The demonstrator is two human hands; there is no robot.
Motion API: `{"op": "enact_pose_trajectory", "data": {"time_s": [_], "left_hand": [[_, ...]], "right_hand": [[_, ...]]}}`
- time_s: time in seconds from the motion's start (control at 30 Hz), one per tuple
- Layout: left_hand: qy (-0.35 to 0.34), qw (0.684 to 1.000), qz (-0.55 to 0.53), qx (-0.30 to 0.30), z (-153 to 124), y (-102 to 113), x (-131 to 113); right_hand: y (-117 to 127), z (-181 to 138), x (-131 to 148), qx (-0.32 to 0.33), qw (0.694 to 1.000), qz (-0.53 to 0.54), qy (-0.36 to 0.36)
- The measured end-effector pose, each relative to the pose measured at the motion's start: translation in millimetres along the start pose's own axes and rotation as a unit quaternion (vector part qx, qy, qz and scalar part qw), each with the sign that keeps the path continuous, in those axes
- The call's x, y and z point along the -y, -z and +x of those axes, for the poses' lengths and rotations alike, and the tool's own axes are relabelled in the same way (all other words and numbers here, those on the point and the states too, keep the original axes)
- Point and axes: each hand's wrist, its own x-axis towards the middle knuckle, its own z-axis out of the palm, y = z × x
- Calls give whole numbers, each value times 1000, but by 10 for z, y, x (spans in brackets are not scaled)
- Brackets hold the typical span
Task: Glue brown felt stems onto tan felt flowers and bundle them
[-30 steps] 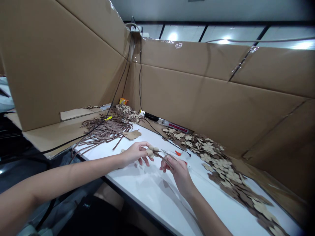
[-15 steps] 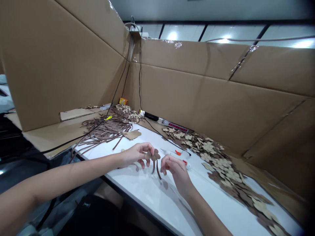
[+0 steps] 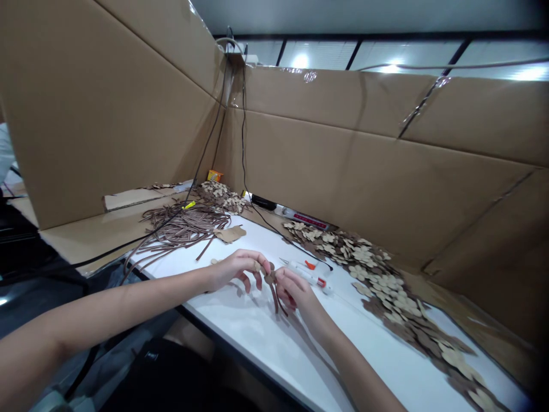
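— Two hands in view? Report, largest item first.

— Confirmed. From my remote station I see cardboard walls [image 3: 343, 171] closing off the far sides of a white counter [image 3: 266, 343]. A long heap of flower cut-outs [image 3: 386, 286] runs along the counter's right side. A bundle of brown strips [image 3: 180, 226] lies at its far left end.

— Hand positions?

— Left hand [image 3: 235, 269] and right hand [image 3: 298, 292] meet over the near middle of the counter. A white pen-shaped tool [image 3: 306, 274] with orange marks lies just beyond the right hand, apart from it.

— Finger state?

— Fingers of both hands are closed in a pinch on one brown flower piece [image 3: 270, 280], held between the hands. The left fingers pinch the head and the right fingers pinch just beside them. Its stem points down toward the counter, but I cannot tell whether it touches.
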Motion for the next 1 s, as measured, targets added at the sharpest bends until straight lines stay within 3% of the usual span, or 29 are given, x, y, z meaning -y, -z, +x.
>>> {"op": "enact_pose_trajectory", "data": {"time_s": [0.13, 0.33, 0.63, 1.0], "left_hand": [[-1, 1000, -5, 8, -15, -17, -12], [-8, 998, 60, -28, 6, -54, -3], [-35, 995, 71, -68, 46, 2, 78], [9, 995, 72, -70, 41, -32, 53]], "right_hand": [[-3, -31, 43, 18, 1000, -21, -9], [-8, -25, 42, 14, 1000, -22, 4], [22, 15, -20, 1, 1000, -16, 24], [23, 10, -26, -8, 999, -14, 28]]}}
